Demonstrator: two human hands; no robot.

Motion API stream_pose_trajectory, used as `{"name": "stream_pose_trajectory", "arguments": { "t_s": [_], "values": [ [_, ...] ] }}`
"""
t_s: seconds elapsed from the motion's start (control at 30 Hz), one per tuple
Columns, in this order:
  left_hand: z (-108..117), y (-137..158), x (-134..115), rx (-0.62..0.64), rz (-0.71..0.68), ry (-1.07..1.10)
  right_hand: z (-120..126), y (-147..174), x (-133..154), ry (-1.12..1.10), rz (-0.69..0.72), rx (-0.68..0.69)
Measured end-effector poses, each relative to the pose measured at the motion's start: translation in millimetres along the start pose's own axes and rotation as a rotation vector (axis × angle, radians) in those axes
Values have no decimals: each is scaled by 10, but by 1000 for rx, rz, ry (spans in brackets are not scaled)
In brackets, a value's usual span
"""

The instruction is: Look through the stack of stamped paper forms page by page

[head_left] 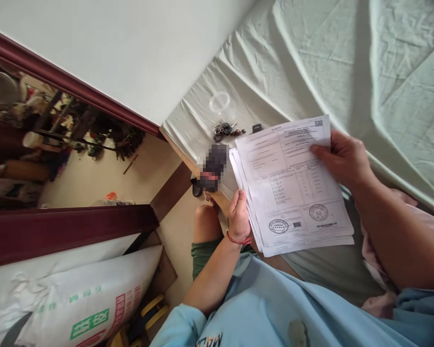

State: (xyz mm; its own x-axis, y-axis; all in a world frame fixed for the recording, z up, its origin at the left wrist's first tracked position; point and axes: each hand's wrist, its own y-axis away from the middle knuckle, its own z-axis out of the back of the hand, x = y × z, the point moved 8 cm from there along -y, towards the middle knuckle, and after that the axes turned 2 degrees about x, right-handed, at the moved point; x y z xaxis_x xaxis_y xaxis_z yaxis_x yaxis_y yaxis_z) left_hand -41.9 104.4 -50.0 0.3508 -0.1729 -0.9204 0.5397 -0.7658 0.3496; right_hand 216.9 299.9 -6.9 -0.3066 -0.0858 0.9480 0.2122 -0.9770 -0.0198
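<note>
I hold a stack of printed paper sheets [292,188] with tables and round stamps on the top page. My left hand [238,214], with a red cord on the wrist, grips the stack's left edge. My right hand [343,156] grips its upper right corner, thumb on the top page. The papers hang over my lap and the edge of a bed covered by a pale green sheet [347,62]. On the sheet beyond the papers lie a bunch of keys [226,129], a clear plastic ring [219,102] and a small black item [256,127].
A blurred dark object [211,168] sits on the bed's wooden edge near my left hand. White printed sacks [75,294] lie on the floor at lower left. A dark red door frame [58,226] and a cluttered room [39,120] are at left.
</note>
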Motion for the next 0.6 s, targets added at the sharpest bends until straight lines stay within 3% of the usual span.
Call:
{"name": "stream_pose_trajectory", "arguments": {
  "t_s": [0.33,0.5,0.6],
  "values": [
    [3,-15,11,40,-75,-192,3,37,90,37,-24,-33],
    [-30,-13,3,39,-50,-105,121,48,123,14,47,-191],
    [-75,-7,-22,72,-61,-87,82,51,117,-2,44,-166]
  ]
}}
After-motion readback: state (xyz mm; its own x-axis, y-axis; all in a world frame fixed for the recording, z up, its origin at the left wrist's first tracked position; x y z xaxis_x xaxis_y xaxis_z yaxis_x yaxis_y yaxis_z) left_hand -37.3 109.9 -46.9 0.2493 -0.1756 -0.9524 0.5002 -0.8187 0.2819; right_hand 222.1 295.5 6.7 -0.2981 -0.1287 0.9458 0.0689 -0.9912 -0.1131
